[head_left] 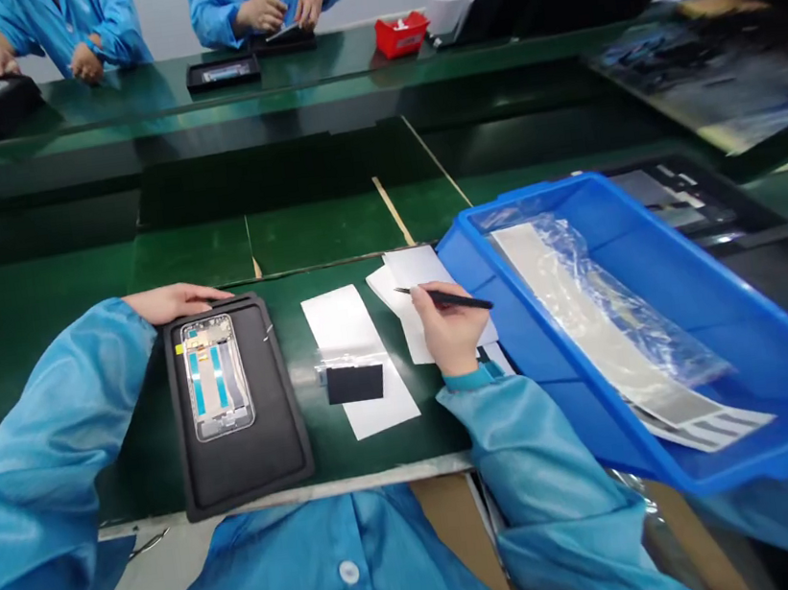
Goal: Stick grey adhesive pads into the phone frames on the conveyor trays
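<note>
Hands (173,303) (453,331) apart, silver-edged phone frame (208,382), blue strips (220,376) inside

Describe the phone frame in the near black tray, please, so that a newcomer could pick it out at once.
On the green bench, find the black tray whose far edge the person's left hand touches. In its far left part lies the phone frame, a silver-rimmed rectangle with a yellow tab. Its blue strips set it apart from the plain black piece over the white sheet.

Green bench (329,456): is partly covered.
Black tray (247,471): placed left.
White sheets (337,317): laid centrally.
Blue bin (547,344): set right.
</note>
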Demonstrator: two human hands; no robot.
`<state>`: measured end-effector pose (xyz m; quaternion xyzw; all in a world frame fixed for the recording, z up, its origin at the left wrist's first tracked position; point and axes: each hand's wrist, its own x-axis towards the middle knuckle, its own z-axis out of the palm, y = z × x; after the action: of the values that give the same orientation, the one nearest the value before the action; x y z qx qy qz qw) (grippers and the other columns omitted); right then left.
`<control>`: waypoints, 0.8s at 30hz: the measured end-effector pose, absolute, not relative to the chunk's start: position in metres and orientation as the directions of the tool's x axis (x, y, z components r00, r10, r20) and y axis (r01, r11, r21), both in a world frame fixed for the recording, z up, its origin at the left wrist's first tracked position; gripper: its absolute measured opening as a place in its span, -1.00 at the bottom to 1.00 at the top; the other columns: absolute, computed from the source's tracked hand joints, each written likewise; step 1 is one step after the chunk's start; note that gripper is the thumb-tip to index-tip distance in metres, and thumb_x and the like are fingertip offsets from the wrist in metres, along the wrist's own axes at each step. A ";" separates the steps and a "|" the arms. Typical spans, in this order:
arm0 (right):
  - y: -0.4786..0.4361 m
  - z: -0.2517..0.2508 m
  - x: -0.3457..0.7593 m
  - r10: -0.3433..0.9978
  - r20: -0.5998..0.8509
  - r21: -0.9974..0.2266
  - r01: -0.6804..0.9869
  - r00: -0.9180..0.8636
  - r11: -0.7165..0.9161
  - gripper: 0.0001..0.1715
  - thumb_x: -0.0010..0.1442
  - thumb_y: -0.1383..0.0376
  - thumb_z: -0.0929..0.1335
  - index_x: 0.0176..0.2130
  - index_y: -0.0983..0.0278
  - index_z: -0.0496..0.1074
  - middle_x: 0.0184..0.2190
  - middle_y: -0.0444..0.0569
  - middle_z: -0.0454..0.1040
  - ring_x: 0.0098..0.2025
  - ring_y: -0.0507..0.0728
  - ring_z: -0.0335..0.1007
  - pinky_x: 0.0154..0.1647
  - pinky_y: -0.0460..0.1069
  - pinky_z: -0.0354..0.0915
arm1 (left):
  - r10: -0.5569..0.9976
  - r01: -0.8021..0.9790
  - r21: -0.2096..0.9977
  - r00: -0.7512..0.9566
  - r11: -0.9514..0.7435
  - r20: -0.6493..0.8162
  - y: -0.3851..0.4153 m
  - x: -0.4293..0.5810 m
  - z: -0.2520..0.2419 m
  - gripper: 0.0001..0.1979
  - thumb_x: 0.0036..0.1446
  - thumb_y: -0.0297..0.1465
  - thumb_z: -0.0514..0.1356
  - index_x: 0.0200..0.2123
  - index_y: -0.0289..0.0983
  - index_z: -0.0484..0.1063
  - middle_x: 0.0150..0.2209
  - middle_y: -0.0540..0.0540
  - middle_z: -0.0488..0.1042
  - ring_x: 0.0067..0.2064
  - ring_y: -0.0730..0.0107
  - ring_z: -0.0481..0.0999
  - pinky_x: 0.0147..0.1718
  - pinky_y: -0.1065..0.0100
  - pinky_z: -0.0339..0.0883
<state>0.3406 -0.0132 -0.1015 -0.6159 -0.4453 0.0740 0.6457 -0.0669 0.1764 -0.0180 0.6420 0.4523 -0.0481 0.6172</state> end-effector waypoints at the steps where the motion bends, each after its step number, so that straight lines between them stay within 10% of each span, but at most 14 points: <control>1: -0.013 -0.102 0.342 0.633 0.459 -0.882 0.406 0.623 0.240 -0.77 0.11 0.16 0.50 -0.33 0.29 0.56 -0.40 -0.03 0.58 -0.39 0.13 0.51 -0.31 0.06 0.47 | 0.526 0.666 0.740 0.598 0.094 -0.605 0.179 -0.061 -0.016 -0.45 -0.01 -0.26 0.39 0.11 -0.10 0.51 0.02 -0.02 0.59 -0.04 0.19 0.59 -0.04 0.33 0.46; 8: -0.014 -0.097 0.342 0.633 0.474 -0.880 0.358 0.612 0.313 -0.72 0.04 0.13 0.56 -0.31 0.26 0.59 -0.33 -0.03 0.60 -0.29 0.16 0.55 -0.20 0.11 0.50 | 0.831 0.672 0.559 0.553 -0.486 0.058 0.116 0.014 0.004 -0.78 0.05 -0.47 0.29 -0.19 -0.26 0.61 -0.13 -0.11 0.54 0.08 0.04 0.45 0.21 0.13 0.23; 16: -0.026 -0.086 0.338 0.587 0.400 -0.912 0.241 0.704 0.332 -0.73 0.08 0.15 0.54 -0.27 0.26 0.57 -0.41 -0.11 0.55 -0.46 0.06 0.48 -0.30 0.05 0.48 | 0.527 0.518 0.318 0.847 -0.794 -0.064 0.005 0.096 -0.014 -0.56 0.17 -0.23 0.31 0.05 -0.31 0.37 0.01 -0.22 0.46 -0.01 0.05 0.44 -0.03 0.12 0.35; 24: -0.087 -0.077 0.282 0.809 0.360 -0.932 0.210 0.464 0.295 -0.88 0.14 0.22 0.51 -0.28 0.20 0.59 -0.29 -0.02 0.63 -0.24 0.18 0.59 -0.15 0.11 0.54 | 0.616 0.511 0.499 0.786 -0.700 0.059 0.009 0.097 -0.036 -0.80 0.23 -0.38 0.25 -0.07 -0.23 0.46 -0.09 -0.10 0.56 -0.07 0.23 0.53 -0.07 0.26 0.38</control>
<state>0.2820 -0.0869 -0.0770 -0.5483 -0.4645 0.2281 0.6569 0.0970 0.0089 -0.0362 0.9151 0.3078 0.1113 0.2354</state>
